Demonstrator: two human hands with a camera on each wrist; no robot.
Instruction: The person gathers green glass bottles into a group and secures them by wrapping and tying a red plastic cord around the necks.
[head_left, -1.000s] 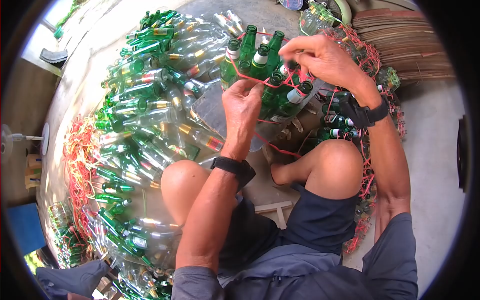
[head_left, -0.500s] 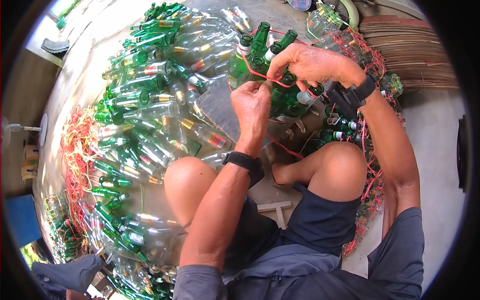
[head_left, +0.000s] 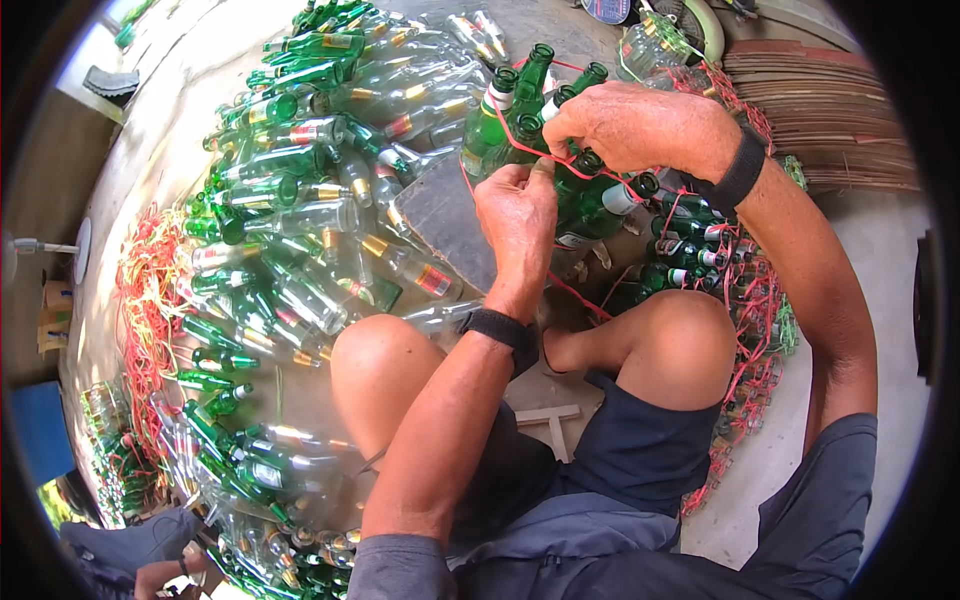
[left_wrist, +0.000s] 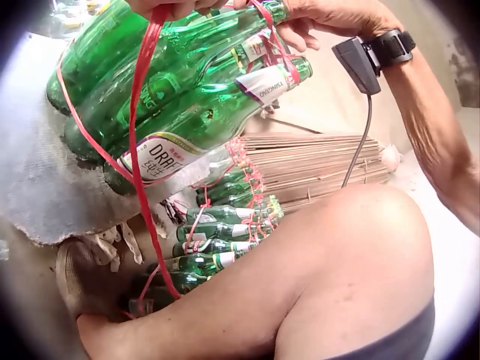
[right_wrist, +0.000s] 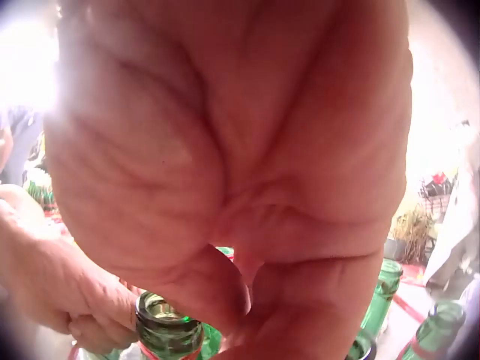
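A cluster of green glass bottles (head_left: pixel 486 132) stands upright on a dark board (head_left: pixel 440 222), with red plastic twine (left_wrist: pixel 140 120) looped round the necks and lower down round the bodies. My left hand (head_left: pixel 517 215) pinches the twine at the near side of the cluster, and a strand hangs down from its fingers. Over the bottle tops, my right hand (head_left: pixel 645 128) bends its fingers down to the twine close to the left fingertips. In the right wrist view its thumb and fingers meet beside a bottle mouth (right_wrist: pixel 169 324); the twine between them is hidden.
Loose green and clear bottles (head_left: pixel 300 220) cover the floor at left, beside a heap of red and yellow twine (head_left: pixel 150 310). Tied bottle bundles (head_left: pixel 690 245) stand at right, near stacked brown slats (head_left: pixel 810 115). My knees (head_left: pixel 680 340) flank the space before the board.
My right hand has come down and left from above the far bottle necks to the twine beside my left hand. The left hand keeps its pinch and sits slightly further right in view.
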